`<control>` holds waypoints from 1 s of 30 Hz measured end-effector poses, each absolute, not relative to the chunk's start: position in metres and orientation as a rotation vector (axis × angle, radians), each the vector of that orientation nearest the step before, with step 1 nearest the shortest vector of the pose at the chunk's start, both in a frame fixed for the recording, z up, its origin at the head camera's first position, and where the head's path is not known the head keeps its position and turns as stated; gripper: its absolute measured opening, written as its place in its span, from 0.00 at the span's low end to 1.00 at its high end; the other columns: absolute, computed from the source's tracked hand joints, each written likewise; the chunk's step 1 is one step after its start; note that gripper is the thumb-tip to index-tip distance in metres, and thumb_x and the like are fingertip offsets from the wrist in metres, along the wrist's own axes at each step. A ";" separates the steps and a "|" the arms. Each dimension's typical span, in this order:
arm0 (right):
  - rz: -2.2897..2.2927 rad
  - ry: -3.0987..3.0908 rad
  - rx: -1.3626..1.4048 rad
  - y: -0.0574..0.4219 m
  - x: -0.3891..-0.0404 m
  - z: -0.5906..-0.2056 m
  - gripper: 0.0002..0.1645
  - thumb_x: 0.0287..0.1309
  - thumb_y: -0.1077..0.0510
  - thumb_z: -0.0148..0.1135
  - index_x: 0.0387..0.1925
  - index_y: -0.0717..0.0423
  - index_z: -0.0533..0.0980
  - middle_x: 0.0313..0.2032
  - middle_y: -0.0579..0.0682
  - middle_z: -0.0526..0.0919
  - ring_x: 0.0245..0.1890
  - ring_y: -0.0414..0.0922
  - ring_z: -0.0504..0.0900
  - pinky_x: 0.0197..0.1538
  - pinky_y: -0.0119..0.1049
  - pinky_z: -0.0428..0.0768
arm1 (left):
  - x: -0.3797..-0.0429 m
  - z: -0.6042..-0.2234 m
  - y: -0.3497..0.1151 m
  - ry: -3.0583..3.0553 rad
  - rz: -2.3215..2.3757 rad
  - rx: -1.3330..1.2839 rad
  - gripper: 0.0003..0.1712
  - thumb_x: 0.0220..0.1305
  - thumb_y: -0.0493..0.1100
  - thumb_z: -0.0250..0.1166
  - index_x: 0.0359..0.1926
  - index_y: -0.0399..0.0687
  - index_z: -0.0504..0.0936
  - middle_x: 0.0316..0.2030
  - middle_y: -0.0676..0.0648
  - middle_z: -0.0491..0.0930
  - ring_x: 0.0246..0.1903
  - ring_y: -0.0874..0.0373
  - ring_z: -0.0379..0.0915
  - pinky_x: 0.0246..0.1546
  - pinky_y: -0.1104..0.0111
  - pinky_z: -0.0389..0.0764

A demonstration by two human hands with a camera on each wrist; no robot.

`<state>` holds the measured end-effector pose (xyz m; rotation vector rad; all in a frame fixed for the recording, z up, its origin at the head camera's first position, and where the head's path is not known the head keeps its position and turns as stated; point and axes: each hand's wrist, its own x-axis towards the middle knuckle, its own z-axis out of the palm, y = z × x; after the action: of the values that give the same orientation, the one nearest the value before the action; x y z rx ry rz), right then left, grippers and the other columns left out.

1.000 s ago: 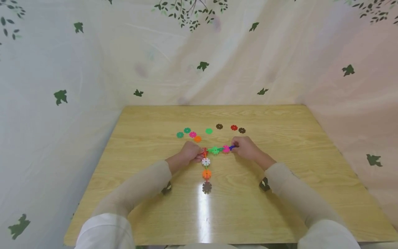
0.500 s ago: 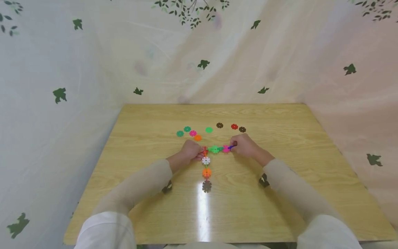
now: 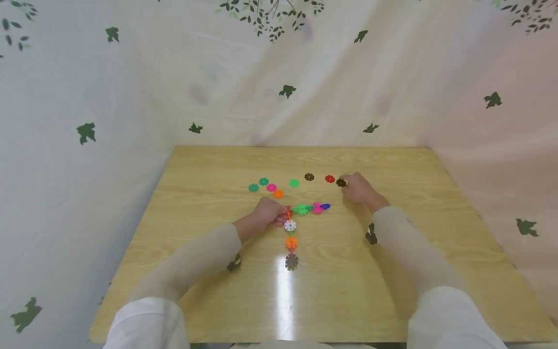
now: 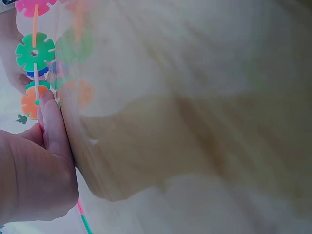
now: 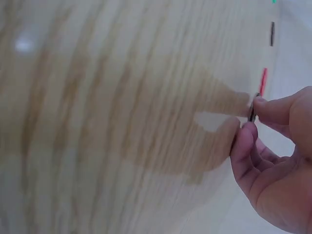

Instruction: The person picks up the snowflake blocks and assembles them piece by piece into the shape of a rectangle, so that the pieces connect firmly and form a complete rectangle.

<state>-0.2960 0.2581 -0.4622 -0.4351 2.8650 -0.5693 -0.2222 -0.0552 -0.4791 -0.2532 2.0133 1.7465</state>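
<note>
My left hand (image 3: pixel 267 212) holds the corner of a chain of interlocking flower-shaped plastic discs at the red disc (image 3: pixel 287 211), which its fingers partly cover. From there one arm of the chain runs right through a light green disc (image 3: pixel 302 209) and a pink disc (image 3: pixel 317 208) to a blue disc (image 3: pixel 326 206). The other arm runs toward me through a white disc (image 3: pixel 290 225) and an orange disc (image 3: pixel 291 242) to a brown disc (image 3: pixel 291 262). My right hand (image 3: pixel 358 188) pinches a loose dark brown disc (image 5: pixel 252 113) between thumb and finger, just above the table.
Loose discs lie flat behind the chain: a red one (image 3: pixel 330 179), a brown one (image 3: pixel 309 177), a light green one (image 3: pixel 294 183), an orange one (image 3: pixel 278 194), a pink one (image 3: pixel 271 187) and two teal ones. A patterned cloth (image 3: pixel 244 97) surrounds the wooden table (image 3: pixel 209 165).
My right hand has let go of the blue disc at the chain's end and moved back and right to the loose brown disc. The left hand keeps its place.
</note>
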 end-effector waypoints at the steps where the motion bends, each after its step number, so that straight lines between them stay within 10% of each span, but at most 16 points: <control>1: -0.550 2.872 -0.426 0.258 -0.296 -0.463 0.26 0.67 0.66 0.54 0.65 0.72 0.68 0.52 0.73 0.76 0.55 0.66 0.72 0.62 0.61 0.74 | -0.222 -0.480 -0.055 2.005 1.746 -0.248 0.06 0.66 0.31 0.64 0.34 0.29 0.84 0.22 0.41 0.83 0.16 0.59 0.80 0.20 0.71 0.86; 11: -0.677 2.841 -0.357 0.254 -0.290 -0.465 0.09 0.55 0.68 0.58 0.39 0.65 0.75 0.38 0.59 0.80 0.40 0.54 0.76 0.44 0.46 0.80 | -0.220 -0.479 -0.055 1.979 1.779 -0.262 0.06 0.66 0.31 0.64 0.35 0.29 0.84 0.21 0.42 0.82 0.15 0.60 0.78 0.20 0.71 0.86; 21: -1.168 2.543 -0.252 0.233 -0.270 -0.470 0.09 0.64 0.69 0.49 0.36 0.66 0.77 0.30 0.56 0.80 0.25 0.45 0.79 0.27 0.31 0.79 | -0.209 -0.484 -0.063 1.930 1.943 -0.352 0.13 0.72 0.31 0.59 0.54 0.27 0.78 0.30 0.38 0.84 0.22 0.58 0.82 0.31 0.65 0.90; 30: -0.957 2.643 -0.638 0.183 -0.270 -0.464 0.19 0.62 0.71 0.50 0.53 0.62 0.77 0.32 0.54 0.76 0.28 0.44 0.67 0.32 0.35 0.71 | -0.163 -0.481 -0.079 1.890 1.712 -0.271 0.12 0.71 0.36 0.62 0.41 0.28 0.84 0.29 0.35 0.86 0.26 0.50 0.87 0.31 0.61 0.90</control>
<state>-0.2704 0.1835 -0.4641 -0.6382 2.6425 -0.9575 -0.1627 -0.0794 -0.4814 -0.2711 1.8895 1.7120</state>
